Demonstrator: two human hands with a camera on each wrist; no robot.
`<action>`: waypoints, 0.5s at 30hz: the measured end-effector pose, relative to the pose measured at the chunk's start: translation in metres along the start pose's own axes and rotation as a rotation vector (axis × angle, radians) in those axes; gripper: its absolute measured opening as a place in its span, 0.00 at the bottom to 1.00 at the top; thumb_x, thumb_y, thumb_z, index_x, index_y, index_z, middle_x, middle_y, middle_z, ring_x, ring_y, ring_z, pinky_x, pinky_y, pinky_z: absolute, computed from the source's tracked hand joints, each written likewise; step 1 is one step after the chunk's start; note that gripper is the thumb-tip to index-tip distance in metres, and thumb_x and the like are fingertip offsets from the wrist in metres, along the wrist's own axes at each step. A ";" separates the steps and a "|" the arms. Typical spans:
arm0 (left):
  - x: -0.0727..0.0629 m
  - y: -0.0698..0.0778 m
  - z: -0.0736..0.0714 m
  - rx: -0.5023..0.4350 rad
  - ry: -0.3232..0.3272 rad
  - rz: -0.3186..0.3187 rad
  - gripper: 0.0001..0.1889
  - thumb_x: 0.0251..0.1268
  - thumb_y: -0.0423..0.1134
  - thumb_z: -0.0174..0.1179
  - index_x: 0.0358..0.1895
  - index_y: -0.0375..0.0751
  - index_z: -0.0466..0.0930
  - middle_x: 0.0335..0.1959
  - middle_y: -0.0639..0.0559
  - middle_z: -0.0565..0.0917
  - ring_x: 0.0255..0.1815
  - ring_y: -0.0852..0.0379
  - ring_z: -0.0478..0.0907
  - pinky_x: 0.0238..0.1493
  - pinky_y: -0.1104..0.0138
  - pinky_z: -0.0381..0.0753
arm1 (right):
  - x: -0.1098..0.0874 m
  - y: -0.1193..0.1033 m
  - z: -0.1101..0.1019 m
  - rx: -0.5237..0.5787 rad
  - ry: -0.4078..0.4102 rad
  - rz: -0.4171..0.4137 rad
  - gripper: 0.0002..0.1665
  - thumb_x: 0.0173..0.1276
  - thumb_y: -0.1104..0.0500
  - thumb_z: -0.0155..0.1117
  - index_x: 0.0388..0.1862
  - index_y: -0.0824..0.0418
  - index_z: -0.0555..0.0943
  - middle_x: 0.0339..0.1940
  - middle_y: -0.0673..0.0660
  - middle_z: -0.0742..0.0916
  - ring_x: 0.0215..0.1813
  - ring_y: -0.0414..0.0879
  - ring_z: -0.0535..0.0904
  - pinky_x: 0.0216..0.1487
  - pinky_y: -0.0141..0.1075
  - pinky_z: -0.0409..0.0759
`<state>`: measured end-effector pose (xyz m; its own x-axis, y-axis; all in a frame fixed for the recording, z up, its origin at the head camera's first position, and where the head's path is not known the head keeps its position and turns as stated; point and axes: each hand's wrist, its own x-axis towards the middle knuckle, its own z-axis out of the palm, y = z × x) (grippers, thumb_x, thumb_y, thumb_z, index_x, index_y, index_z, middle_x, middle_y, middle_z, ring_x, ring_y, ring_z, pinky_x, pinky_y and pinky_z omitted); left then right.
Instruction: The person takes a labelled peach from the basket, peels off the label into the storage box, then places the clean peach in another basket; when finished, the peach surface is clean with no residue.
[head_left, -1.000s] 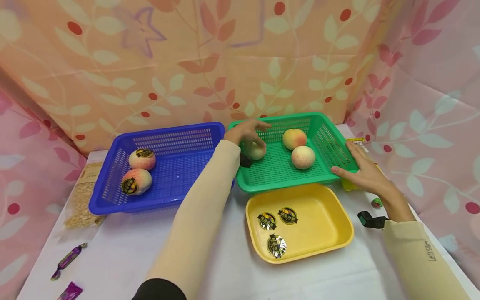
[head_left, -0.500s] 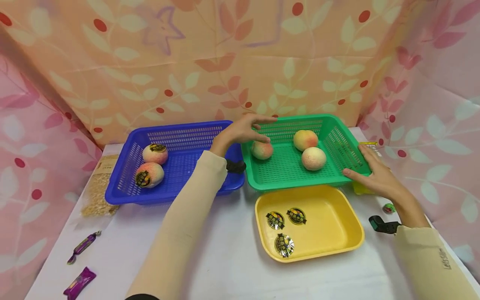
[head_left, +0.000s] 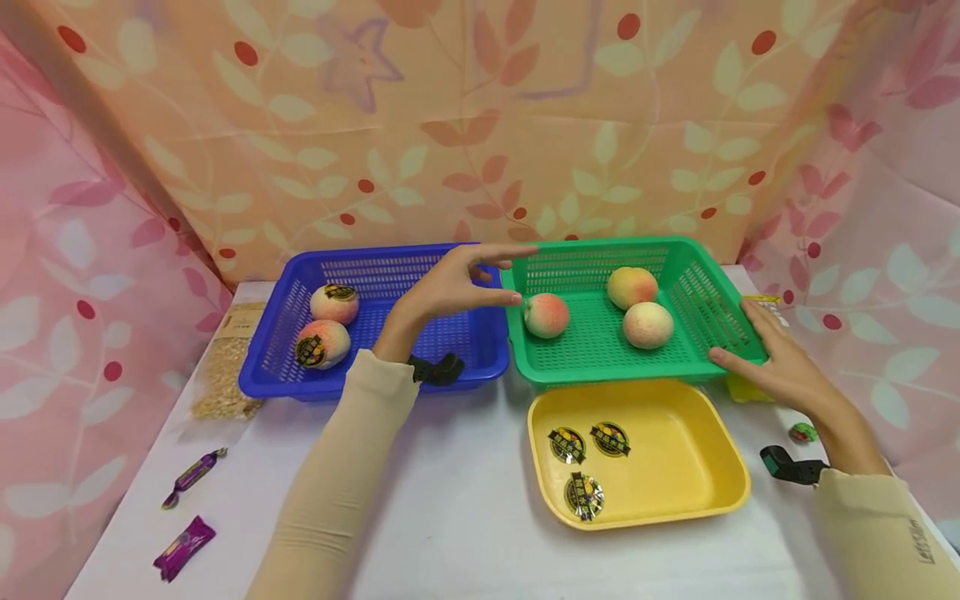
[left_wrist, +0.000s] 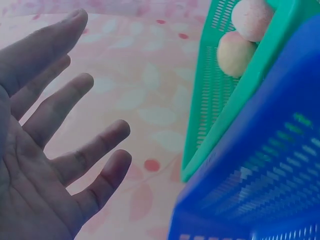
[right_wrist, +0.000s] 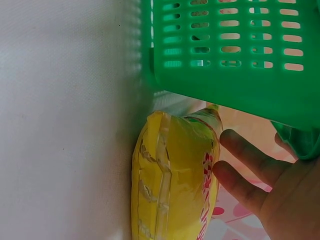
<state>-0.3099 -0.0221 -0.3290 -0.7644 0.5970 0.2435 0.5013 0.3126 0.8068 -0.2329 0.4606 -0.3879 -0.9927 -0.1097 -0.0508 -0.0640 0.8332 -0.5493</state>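
Midair over the blue basket [head_left: 465,337], with fingers of left hand [head_left: 448,287] spread wide; at the green basket [head_left: 588,354] with three peaches [head_left: 546,317] inside — perhaps touching — with fingers of right hand [head_left: 783,367] outstretched.

Plain blue marks the blue basket [head_left: 472,333] at nine o'clock, plain green the green basket [head_left: 585,346] at three. In the green one, the peach [head_left: 547,316] towards nine is coral-pink; another peach [head_left: 632,287] is yellow blushing orange-red; the pale peach [head_left: 648,325] is cream, speckled pink. Between four and five sits a yellow tray [head_left: 667,458] — its round stickers [head_left: 611,439] black and gold. The backdrop [head_left: 555,167] at twelve is peach-orange with cream leaves and red dots; the wrapped sweets [head_left: 185,548] at eight are purple — the counter [head_left: 465,500] white.
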 end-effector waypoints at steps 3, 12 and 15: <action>-0.022 -0.001 -0.005 0.000 0.042 -0.001 0.31 0.62 0.47 0.73 0.70 0.63 0.76 0.68 0.62 0.78 0.65 0.58 0.75 0.68 0.54 0.77 | -0.001 0.001 0.000 0.001 0.002 -0.006 0.61 0.73 0.39 0.60 0.85 0.51 0.31 0.86 0.62 0.38 0.84 0.70 0.30 0.73 0.78 0.36; -0.094 -0.013 -0.028 0.007 0.194 -0.140 0.30 0.64 0.49 0.71 0.69 0.67 0.76 0.72 0.64 0.76 0.71 0.56 0.72 0.69 0.51 0.74 | 0.000 0.000 -0.001 0.000 -0.008 -0.023 0.60 0.73 0.39 0.60 0.85 0.50 0.30 0.85 0.64 0.37 0.83 0.72 0.28 0.72 0.79 0.34; -0.118 -0.019 -0.035 0.039 0.243 -0.224 0.30 0.64 0.53 0.70 0.70 0.69 0.74 0.73 0.66 0.73 0.70 0.50 0.72 0.67 0.48 0.75 | -0.002 0.000 -0.002 -0.008 -0.013 -0.023 0.60 0.73 0.39 0.59 0.85 0.49 0.29 0.85 0.64 0.36 0.83 0.72 0.28 0.71 0.80 0.35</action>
<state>-0.2433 -0.1250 -0.3540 -0.9294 0.3179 0.1874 0.3212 0.4469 0.8349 -0.2315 0.4618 -0.3862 -0.9895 -0.1356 -0.0491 -0.0875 0.8348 -0.5435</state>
